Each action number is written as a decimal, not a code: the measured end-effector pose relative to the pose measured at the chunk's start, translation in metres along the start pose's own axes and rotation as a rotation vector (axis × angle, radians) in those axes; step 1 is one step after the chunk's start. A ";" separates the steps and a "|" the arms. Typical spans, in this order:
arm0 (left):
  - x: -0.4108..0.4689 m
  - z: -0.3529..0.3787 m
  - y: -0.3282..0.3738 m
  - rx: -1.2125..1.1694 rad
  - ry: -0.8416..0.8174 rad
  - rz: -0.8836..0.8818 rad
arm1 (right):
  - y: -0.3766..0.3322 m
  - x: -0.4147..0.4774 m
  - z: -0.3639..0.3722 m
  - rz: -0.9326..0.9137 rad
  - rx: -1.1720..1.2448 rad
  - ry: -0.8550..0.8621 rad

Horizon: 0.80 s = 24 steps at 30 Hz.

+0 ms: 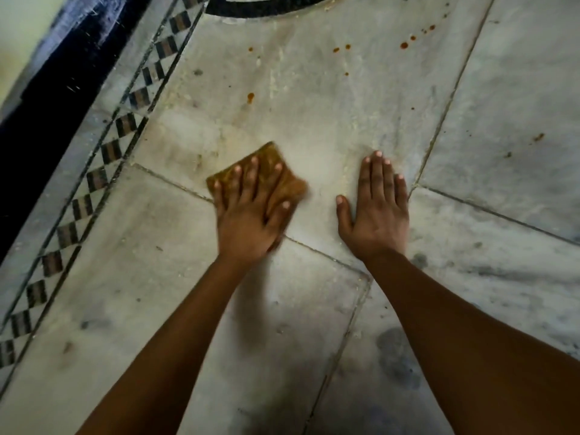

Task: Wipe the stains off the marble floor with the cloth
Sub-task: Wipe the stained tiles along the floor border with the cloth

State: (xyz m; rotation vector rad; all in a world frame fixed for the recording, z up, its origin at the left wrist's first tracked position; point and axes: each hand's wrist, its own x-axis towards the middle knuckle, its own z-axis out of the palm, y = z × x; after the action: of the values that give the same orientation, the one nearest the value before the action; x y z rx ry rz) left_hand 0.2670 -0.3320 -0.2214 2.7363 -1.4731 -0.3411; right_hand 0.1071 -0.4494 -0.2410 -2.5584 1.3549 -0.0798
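A folded mustard-brown cloth (272,158) lies flat on the white marble floor (329,114). My left hand (251,211) presses down on the cloth with fingers spread, covering most of it. To the right of the cloth, my right hand (376,205) rests flat on the bare floor, fingers together, holding nothing. Farther ahead on the same slab are orange-brown stains: one drop (250,97) above the cloth, a pair (341,48) in the middle, several (417,36) at the upper right. The cloth looks slightly blurred.
A checkered black-and-white inlay border (125,124) runs diagonally along the left, with a dark skirting (47,89) beyond it. A black curved inlay (266,7) lies at the top. Grout joints cross under my hands. A small brown spot (538,137) marks the right slab.
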 end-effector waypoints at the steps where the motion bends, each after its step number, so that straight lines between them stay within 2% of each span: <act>1: -0.010 -0.001 -0.017 0.000 -0.011 -0.018 | 0.000 0.000 0.000 0.001 -0.004 -0.005; 5: 0.043 -0.020 -0.088 -0.018 0.008 -0.333 | 0.001 0.000 0.000 0.003 0.001 -0.006; 8: 0.115 -0.036 -0.092 -0.099 0.040 -0.562 | 0.000 0.000 0.000 -0.001 0.002 -0.005; 10: 0.145 -0.038 -0.066 -0.144 0.034 -0.549 | 0.000 0.000 0.000 0.005 -0.006 -0.010; 12: 0.145 -0.032 -0.032 -0.124 0.034 -0.380 | 0.000 0.000 -0.001 0.006 -0.009 -0.008; 15: 0.093 -0.016 -0.009 -0.078 0.016 -0.140 | -0.001 0.000 -0.001 0.006 -0.001 -0.017; 17: 0.057 -0.014 -0.026 -0.084 0.039 -0.095 | 0.000 0.001 -0.001 0.011 -0.003 -0.016; 20: 0.072 -0.025 -0.066 -0.063 0.054 -0.267 | 0.000 0.001 0.002 0.013 0.000 -0.008; 22: 0.117 -0.036 -0.076 -0.097 0.052 -0.463 | 0.000 0.001 0.003 0.011 0.013 0.004; 24: 0.164 -0.047 -0.069 -0.174 0.064 -0.554 | 0.000 0.001 0.002 0.010 0.019 0.015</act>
State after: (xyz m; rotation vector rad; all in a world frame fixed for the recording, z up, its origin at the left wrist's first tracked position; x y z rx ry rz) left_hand 0.4203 -0.4334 -0.2138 2.9221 -0.6101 -0.3592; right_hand 0.1077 -0.4499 -0.2434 -2.5399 1.3659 -0.1095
